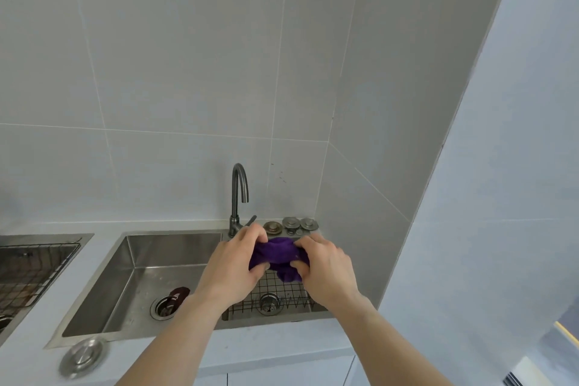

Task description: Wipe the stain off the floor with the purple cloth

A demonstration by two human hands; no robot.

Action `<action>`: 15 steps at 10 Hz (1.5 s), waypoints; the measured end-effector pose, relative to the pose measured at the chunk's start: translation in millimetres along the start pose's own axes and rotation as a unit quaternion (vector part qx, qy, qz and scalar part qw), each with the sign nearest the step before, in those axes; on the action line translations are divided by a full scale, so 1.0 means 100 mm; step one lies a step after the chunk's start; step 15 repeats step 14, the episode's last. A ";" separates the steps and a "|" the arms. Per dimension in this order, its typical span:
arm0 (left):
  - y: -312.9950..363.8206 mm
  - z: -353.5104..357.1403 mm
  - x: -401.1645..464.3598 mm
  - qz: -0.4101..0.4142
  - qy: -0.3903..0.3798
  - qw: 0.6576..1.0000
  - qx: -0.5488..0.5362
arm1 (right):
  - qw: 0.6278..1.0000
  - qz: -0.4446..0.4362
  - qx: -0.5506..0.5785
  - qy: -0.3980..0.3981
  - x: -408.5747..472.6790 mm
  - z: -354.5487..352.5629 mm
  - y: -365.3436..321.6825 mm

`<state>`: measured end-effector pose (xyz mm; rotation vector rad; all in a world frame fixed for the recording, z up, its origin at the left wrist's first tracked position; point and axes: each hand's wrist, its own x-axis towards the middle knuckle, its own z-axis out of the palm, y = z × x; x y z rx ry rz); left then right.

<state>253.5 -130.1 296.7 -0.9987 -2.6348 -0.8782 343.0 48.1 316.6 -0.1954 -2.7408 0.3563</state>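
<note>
Lower centre of frame: my left hand [238,260] and right hand [326,266] both clench the bunched purple terry cloth [277,255] over the stainless steel sink [131,288]. Risk: if under-wrung, it drips and smears the unseen floor stain.

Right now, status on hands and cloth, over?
Left hand and right hand both clamped on purple cloth, bunched over sink. Floor and stain out of view. Nothing blocking.
</note>
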 end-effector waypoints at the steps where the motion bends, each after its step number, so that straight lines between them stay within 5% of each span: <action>1: -0.21 0.18 0.29 -0.008 -0.005 1.000 0.001 | 1.000 0.010 0.019 0.005 0.30 0.23 0.13; 7: -1.79 2.07 1.95 -0.140 -0.158 0.977 0.018 | 0.975 0.069 0.075 -0.198 2.23 2.54 1.57; 9: -2.15 2.57 1.91 -0.158 -0.222 0.957 0.099 | 0.964 0.080 0.058 -0.247 2.29 3.12 1.82; 13: -2.37 3.15 1.60 -0.176 -0.374 0.908 0.072 | 0.932 0.112 -0.008 -0.346 2.03 3.62 2.15; 15: -2.40 3.14 1.60 -0.158 -0.376 0.911 0.066 | 0.928 0.113 -0.007 -0.354 1.98 3.63 2.21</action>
